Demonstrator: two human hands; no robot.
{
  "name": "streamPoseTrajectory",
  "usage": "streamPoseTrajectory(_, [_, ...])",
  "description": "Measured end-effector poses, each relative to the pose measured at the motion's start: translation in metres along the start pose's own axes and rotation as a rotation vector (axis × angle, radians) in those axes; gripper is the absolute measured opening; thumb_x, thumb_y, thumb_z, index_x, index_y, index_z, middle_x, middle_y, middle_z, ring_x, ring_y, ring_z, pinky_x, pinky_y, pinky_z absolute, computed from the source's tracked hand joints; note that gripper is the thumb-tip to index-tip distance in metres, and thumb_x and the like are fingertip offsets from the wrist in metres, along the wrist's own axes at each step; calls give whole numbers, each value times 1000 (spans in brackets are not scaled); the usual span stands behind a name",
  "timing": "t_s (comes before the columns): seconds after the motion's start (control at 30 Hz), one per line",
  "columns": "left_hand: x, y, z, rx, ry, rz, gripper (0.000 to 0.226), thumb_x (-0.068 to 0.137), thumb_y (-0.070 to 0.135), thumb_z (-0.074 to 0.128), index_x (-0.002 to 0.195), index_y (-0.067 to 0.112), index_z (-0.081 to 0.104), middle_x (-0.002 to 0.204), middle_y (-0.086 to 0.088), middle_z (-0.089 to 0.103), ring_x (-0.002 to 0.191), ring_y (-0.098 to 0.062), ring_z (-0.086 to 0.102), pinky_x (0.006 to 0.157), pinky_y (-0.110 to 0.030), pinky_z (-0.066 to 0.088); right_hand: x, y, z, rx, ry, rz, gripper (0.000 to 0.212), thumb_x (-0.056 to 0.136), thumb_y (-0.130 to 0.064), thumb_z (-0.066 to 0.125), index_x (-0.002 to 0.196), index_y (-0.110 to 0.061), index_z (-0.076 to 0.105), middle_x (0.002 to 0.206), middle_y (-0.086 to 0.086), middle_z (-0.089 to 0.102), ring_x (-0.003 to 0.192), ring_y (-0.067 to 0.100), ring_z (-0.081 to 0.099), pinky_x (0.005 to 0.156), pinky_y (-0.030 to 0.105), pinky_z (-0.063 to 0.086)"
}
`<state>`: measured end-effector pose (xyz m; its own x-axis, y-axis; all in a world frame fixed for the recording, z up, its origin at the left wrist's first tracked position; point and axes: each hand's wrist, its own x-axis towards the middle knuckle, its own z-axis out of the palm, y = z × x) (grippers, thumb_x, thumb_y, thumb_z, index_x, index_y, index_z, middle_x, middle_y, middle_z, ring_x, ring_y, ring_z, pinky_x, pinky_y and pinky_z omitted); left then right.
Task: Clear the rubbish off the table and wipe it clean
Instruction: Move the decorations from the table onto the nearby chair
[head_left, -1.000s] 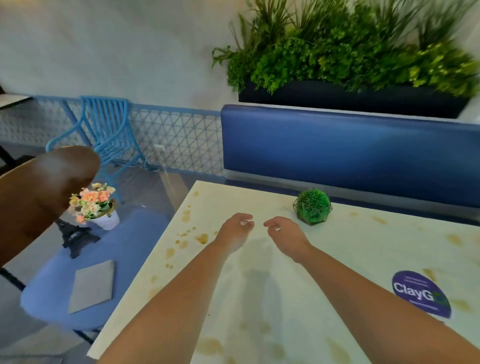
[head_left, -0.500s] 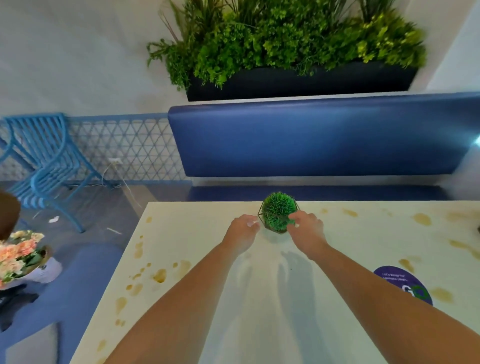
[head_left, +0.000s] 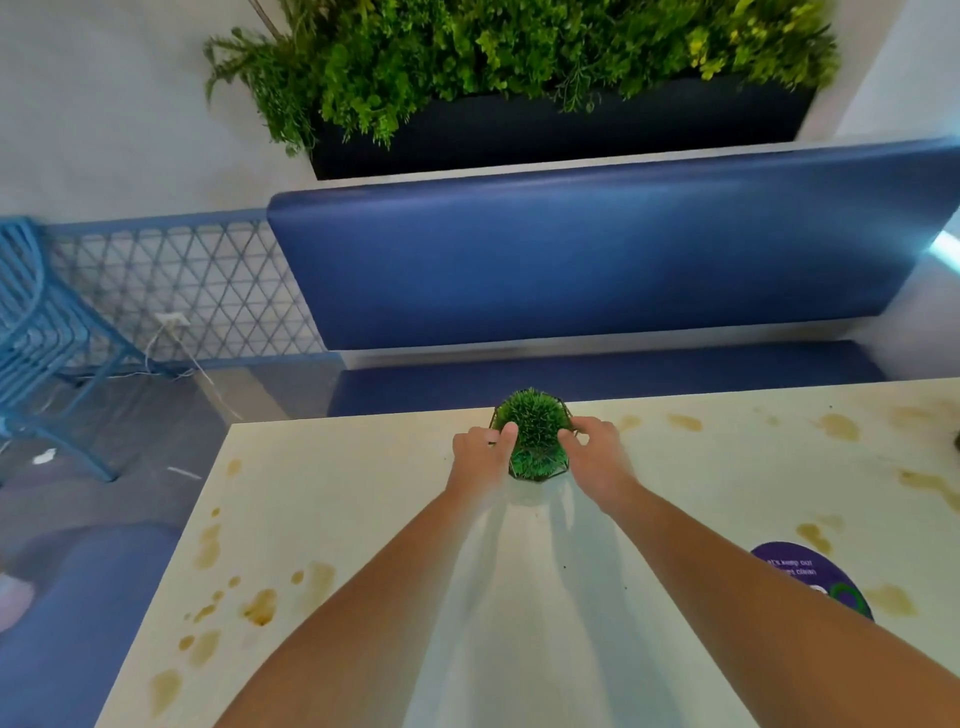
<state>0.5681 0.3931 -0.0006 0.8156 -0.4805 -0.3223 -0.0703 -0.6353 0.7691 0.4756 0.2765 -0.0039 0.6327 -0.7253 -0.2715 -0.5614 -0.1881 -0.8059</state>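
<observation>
Two bare forearms reach forward over the cream table (head_left: 395, 499), whose top is spotted with brown stains (head_left: 258, 607) along its left side and across its far right part. A round purple sticker (head_left: 800, 569) lies on the table just right of the right forearm. Further on, near the far edge, the left hand (head_left: 480, 457) and the right hand (head_left: 597, 454) close from either side on a small green plant ball (head_left: 535, 439) in a wire frame, fingers curled against it. I cannot tell whether the ball rests on the table or is raised. Beyond the table runs a blue padded bench (head_left: 597, 260), with a blue chair (head_left: 47, 332) at far left. Above the bench sits a dark planter (head_left: 519, 135) full of greenery.
</observation>
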Motion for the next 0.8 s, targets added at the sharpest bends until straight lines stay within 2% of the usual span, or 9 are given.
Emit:
streamPoseTrajectory(0.03, [-1, 2, 0, -3, -2, -11, 54, 101, 44, 41, 53, 19, 35, 65, -5, 36, 99, -44, 43, 70, -41, 31, 0, 0, 1, 38, 5, 11, 34, 98, -28, 52, 129, -14, 58, 133, 8, 51, 107, 21, 54, 86, 25, 39])
streamPoseTrajectory(0.1, [-2, 4, 0, -36, -6, -62, 53, 99, 50, 42, 58, 17, 42, 74, -8, 40, 112, -36, 39, 74, -36, 28, -3, -2, 2, 101, 9, 55, 34, 96, -29, 56, 127, -13, 60, 132, 9, 51, 110, 22, 55, 88, 26, 40])
streamPoseTrajectory(0.2, [-5, -6, -1, -61, 37, -131, 53, 94, 57, 48, 90, 5, 57, 90, -11, 44, 114, -28, 36, 87, -35, 35, -12, -5, 2, 141, -6, 58, 34, 94, -34, 58, 124, -17, 61, 131, 7, 51, 112, 22, 54, 94, 31, 43])
streamPoseTrajectory(0.33, [-20, -15, -16, -87, 119, -172, 63, 86, 60, 59, 108, 1, 63, 110, -15, 52, 102, -21, 36, 76, -27, 31, -33, -20, 7, 154, -40, 21, 32, 94, -36, 60, 121, -19, 59, 124, 4, 44, 105, 21, 52, 86, 31, 43])
streamPoseTrajectory(0.43, [-35, -23, -34, -85, 147, -147, 49, 86, 55, 63, 80, 7, 65, 87, -12, 59, 112, -28, 44, 76, -30, 30, -53, -33, 15, 167, -80, 1, 33, 95, -38, 58, 123, -20, 55, 122, 3, 40, 101, 19, 48, 82, 30, 38])
streamPoseTrajectory(0.53, [-61, -43, -59, -105, 200, -140, 51, 84, 52, 68, 55, 15, 50, 66, -6, 53, 104, -33, 53, 72, -32, 32, -77, -44, 31, 185, -157, -20, 30, 96, -41, 54, 119, -22, 53, 123, 3, 43, 101, 20, 49, 81, 30, 37])
streamPoseTrajectory(0.67, [-88, -67, -95, -196, 315, -174, 48, 81, 47, 73, 57, 15, 47, 80, -14, 57, 100, -34, 53, 56, -33, 31, -101, -60, 58, 190, -251, -61, 21, 96, -42, 53, 109, -26, 52, 125, 7, 51, 106, 23, 54, 81, 32, 41])
streamPoseTrajectory(0.77, [-111, -86, -128, -257, 430, -174, 50, 83, 36, 74, 57, 17, 36, 75, -7, 40, 69, -21, 42, 49, -32, 38, -121, -81, 86, 170, -333, -105, 19, 96, -38, 56, 109, -26, 52, 125, 8, 52, 107, 23, 54, 73, 28, 41])
streamPoseTrajectory(0.8, [-118, -91, -138, -257, 460, -186, 48, 83, 36, 73, 60, 17, 36, 79, -7, 39, 66, -18, 41, 46, -27, 37, -127, -87, 96, 165, -357, -118, 19, 96, -37, 56, 110, -25, 52, 125, 8, 52, 107, 22, 54, 69, 27, 40])
